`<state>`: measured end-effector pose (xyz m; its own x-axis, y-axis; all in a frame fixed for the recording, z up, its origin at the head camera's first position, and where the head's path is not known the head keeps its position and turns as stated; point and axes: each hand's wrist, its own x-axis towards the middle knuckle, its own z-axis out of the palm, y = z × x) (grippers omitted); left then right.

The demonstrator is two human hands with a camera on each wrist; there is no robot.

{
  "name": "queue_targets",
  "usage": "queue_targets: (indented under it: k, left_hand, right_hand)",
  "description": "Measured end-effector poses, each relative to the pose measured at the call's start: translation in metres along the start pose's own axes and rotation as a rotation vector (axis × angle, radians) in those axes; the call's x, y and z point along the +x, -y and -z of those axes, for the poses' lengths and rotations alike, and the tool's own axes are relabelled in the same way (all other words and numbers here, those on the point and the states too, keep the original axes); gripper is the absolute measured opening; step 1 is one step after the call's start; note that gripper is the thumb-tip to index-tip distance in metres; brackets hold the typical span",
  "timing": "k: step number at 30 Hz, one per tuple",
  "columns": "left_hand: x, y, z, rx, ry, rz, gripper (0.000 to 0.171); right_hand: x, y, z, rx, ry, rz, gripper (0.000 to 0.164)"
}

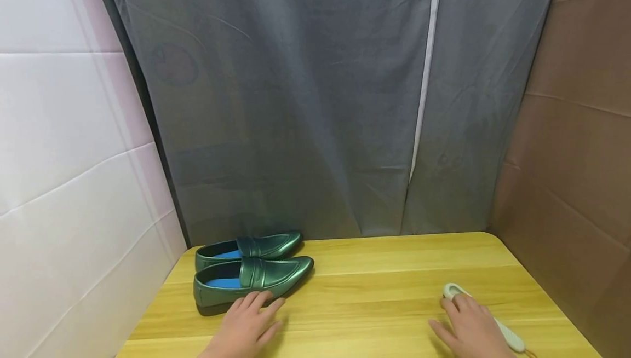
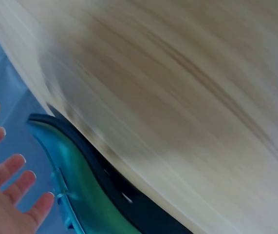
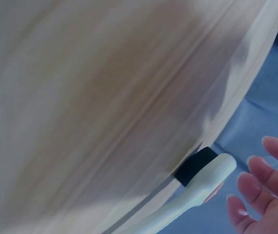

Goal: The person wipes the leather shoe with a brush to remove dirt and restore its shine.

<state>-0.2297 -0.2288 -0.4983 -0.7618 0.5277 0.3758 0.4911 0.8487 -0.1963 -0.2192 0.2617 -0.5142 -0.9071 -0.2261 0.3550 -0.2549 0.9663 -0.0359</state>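
Two dark green metallic loafers (image 1: 281, 274) with blue insoles stand side by side on the wooden table, toes toward the right. Over the nearer loafer's front side hovers my left hand (image 1: 241, 322), fingers spread; the left wrist view shows a gap between the fingers and that loafer (image 2: 75, 170). A brush with a pale handle (image 1: 510, 339) lies at the right, partly hidden under my right hand (image 1: 468, 325). Its dark bristles (image 3: 195, 165) face down to the table in the right wrist view. Those right fingers (image 3: 260, 192) are relaxed, apart from the brush, and hold nothing.
The wooden table (image 1: 374, 281) has rounded far corners. Behind it hangs a grey curtain (image 1: 305, 100) with a pale strip. White fabric (image 1: 74, 183) encloses the left side and brown fabric (image 1: 572, 155) the right. A thin cord (image 1: 529, 353) trails from the brush handle's end.
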Motion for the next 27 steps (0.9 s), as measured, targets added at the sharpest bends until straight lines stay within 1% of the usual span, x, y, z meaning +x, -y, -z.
queue_targets:
  k: [4, 7, 12, 15, 18, 21, 24, 27]
  left_hand:
    - [-0.005, 0.009, 0.001, 0.015, -0.003, 0.026, 0.044]
    - [-0.007, 0.014, 0.003, 0.028, -0.036, 0.039, 0.043]
    - [-0.01, 0.021, 0.006, 0.063, -0.114, 0.018, 0.042]
    - [-0.012, 0.025, 0.006, 0.075, -0.128, 0.016, 0.044]
    - [-0.013, 0.029, 0.007, 0.065, -0.137, 0.036, 0.044]
    - [-0.015, 0.033, 0.008, 0.06, -0.162, 0.049, 0.043]
    - [-0.016, 0.038, 0.008, 0.073, -0.195, 0.044, 0.043]
    - [-0.016, 0.045, 0.007, 0.077, -0.229, 0.026, 0.043]
  right_hand:
    - [0.0, -0.005, 0.002, -0.005, 0.049, -0.024, 0.053]
    - [-0.001, -0.01, 0.003, -0.007, 0.053, -0.026, 0.05]
    - [-0.003, -0.02, 0.003, -0.017, 0.012, -0.007, 0.039]
    - [-0.005, -0.027, 0.002, -0.029, -0.005, -0.003, 0.034]
    - [-0.006, -0.032, 0.001, -0.035, -0.018, -0.01, 0.034]
    - [-0.006, -0.036, 0.0, -0.034, -0.034, -0.012, 0.036]
    - [-0.006, -0.039, -0.001, -0.021, -0.032, -0.018, 0.037]
    - [-0.007, -0.044, 0.0, -0.019, -0.004, -0.038, 0.036]
